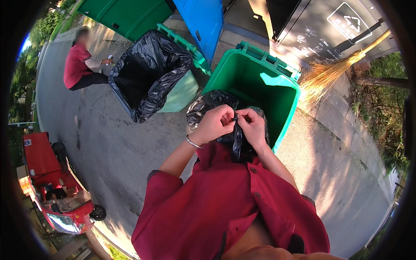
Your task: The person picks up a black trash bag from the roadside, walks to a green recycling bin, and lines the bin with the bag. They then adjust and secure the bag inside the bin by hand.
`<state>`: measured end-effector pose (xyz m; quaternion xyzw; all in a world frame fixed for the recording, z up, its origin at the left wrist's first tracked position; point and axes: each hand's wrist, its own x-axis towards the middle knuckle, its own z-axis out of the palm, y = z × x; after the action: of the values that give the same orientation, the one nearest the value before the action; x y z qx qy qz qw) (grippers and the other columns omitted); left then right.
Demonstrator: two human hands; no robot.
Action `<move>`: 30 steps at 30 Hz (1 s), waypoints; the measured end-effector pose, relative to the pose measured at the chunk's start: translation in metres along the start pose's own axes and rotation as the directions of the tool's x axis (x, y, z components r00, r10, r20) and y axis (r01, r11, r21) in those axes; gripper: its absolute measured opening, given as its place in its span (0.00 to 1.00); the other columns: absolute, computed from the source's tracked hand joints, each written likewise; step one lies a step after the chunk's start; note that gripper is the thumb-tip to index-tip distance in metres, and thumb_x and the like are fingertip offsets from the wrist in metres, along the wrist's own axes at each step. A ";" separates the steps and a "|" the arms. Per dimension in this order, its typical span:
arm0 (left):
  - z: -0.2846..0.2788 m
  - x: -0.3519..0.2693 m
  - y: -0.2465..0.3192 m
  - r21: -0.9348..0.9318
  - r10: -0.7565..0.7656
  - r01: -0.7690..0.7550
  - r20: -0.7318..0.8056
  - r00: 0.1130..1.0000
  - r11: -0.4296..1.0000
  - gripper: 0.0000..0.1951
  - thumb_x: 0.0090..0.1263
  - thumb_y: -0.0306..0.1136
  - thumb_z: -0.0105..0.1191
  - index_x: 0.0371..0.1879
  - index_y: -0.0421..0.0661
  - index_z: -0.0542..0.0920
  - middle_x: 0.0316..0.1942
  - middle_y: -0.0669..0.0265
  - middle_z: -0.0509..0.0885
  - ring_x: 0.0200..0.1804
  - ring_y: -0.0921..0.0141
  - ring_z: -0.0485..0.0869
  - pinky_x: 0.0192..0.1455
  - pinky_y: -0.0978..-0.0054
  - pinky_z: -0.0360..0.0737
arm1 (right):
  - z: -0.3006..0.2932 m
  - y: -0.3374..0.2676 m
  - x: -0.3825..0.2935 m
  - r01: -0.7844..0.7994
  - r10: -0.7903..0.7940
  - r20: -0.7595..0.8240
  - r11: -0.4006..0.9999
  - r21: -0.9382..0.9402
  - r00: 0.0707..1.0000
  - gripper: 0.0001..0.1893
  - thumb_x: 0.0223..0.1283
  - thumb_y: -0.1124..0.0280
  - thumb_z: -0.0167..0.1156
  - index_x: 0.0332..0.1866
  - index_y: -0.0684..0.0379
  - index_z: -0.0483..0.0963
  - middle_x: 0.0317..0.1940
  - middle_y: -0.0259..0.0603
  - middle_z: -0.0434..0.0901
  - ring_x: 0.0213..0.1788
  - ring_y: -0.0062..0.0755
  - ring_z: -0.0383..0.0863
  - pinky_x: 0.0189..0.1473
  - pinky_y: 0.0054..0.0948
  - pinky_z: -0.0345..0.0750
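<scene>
Both hands meet at the twisted neck of a black plastic garbage bag (pixel 211 99), close in front of my chest. My left hand (pixel 218 122), with a silver bangle at the wrist, pinches the gathered plastic between thumb and fingers. Opposite it, my right hand (pixel 251 125) grips the same gathered part, and a loose black strand hangs down between the hands. The bag lies at the near rim of an open green wheeled bin (pixel 294 110); its lower part is hidden by the hands and shirt.
A second bin, lined with a black bag (pixel 177 60), stands at the upper left. Beyond it a person in a red shirt (pixel 76 63) crouches. A straw broom (pixel 325 76) leans right of the green bin, near a grey cabinet (pixel 338 29). A red three-wheeled vehicle (pixel 44 156) stands at far left.
</scene>
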<state>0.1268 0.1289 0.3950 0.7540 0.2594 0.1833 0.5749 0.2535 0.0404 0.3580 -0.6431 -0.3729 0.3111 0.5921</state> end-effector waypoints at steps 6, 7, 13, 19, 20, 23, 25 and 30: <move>0.000 0.003 0.017 0.261 0.075 -0.066 -0.027 0.997 0.963 0.10 0.49 0.22 0.56 0.28 0.42 0.71 0.23 0.66 0.72 0.23 0.73 0.75 0.27 0.77 0.73 | -0.017 -0.025 0.009 0.443 -0.386 0.227 0.840 -0.315 0.894 0.06 0.44 0.78 0.62 0.30 0.63 0.74 0.26 0.40 0.78 0.31 0.37 0.79 0.34 0.28 0.76; 0.000 0.004 0.019 0.270 0.091 -0.081 -0.022 0.996 0.959 0.10 0.49 0.22 0.56 0.28 0.42 0.71 0.23 0.65 0.72 0.23 0.72 0.75 0.27 0.77 0.73 | -0.018 -0.027 0.008 0.379 -0.318 0.232 0.874 -0.305 0.919 0.06 0.44 0.78 0.62 0.30 0.63 0.74 0.26 0.41 0.78 0.30 0.37 0.79 0.33 0.28 0.76; 0.000 0.004 0.020 0.267 0.102 -0.098 0.000 0.995 0.959 0.10 0.49 0.22 0.56 0.28 0.41 0.71 0.24 0.65 0.72 0.25 0.72 0.75 0.28 0.76 0.74 | -0.020 -0.040 0.008 0.205 -0.131 0.231 0.921 -0.332 0.964 0.06 0.46 0.76 0.62 0.30 0.62 0.75 0.26 0.42 0.79 0.30 0.38 0.80 0.32 0.29 0.76; 0.000 0.005 0.021 0.258 0.066 -0.064 0.001 0.998 0.964 0.09 0.49 0.23 0.56 0.28 0.42 0.71 0.23 0.65 0.73 0.24 0.72 0.75 0.28 0.76 0.73 | -0.022 -0.033 0.008 0.343 -0.234 0.280 0.825 -0.450 0.931 0.05 0.46 0.75 0.62 0.30 0.63 0.76 0.26 0.41 0.79 0.29 0.36 0.80 0.32 0.27 0.76; 0.000 0.005 0.022 0.257 0.060 -0.058 -0.001 0.998 0.965 0.09 0.49 0.23 0.56 0.28 0.42 0.71 0.23 0.65 0.73 0.24 0.72 0.75 0.28 0.76 0.73 | -0.022 -0.034 0.008 0.342 -0.230 0.279 0.812 -0.473 0.932 0.05 0.46 0.75 0.62 0.30 0.62 0.76 0.26 0.41 0.79 0.29 0.36 0.80 0.31 0.28 0.76; 0.001 0.005 0.021 0.281 0.068 -0.064 -0.005 0.998 0.957 0.09 0.49 0.23 0.56 0.28 0.42 0.71 0.23 0.66 0.73 0.24 0.73 0.75 0.28 0.77 0.73 | -0.019 -0.036 0.006 0.348 -0.236 0.270 0.779 -0.521 0.934 0.05 0.45 0.74 0.61 0.29 0.61 0.76 0.24 0.40 0.79 0.27 0.37 0.80 0.30 0.29 0.75; 0.001 0.005 0.025 0.264 0.054 -0.054 0.007 0.999 0.963 0.09 0.49 0.23 0.56 0.28 0.42 0.71 0.23 0.66 0.73 0.25 0.72 0.75 0.29 0.76 0.74 | -0.018 -0.034 0.004 0.359 -0.263 0.250 0.768 -0.530 0.932 0.04 0.43 0.74 0.61 0.27 0.61 0.76 0.23 0.39 0.78 0.26 0.36 0.79 0.29 0.29 0.75; 0.001 0.003 0.027 0.207 0.083 -0.083 0.012 0.996 0.975 0.09 0.51 0.23 0.56 0.29 0.41 0.72 0.29 0.64 0.73 0.28 0.70 0.77 0.31 0.75 0.74 | -0.013 -0.027 0.006 0.337 -0.312 0.143 0.754 -0.564 0.939 0.03 0.37 0.74 0.58 0.20 0.58 0.72 0.18 0.39 0.76 0.22 0.38 0.78 0.24 0.31 0.74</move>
<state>0.1349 0.1246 0.4204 0.8204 0.2444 0.1778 0.4853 0.2641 0.0390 0.3863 -0.7119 -0.5672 0.0877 0.4046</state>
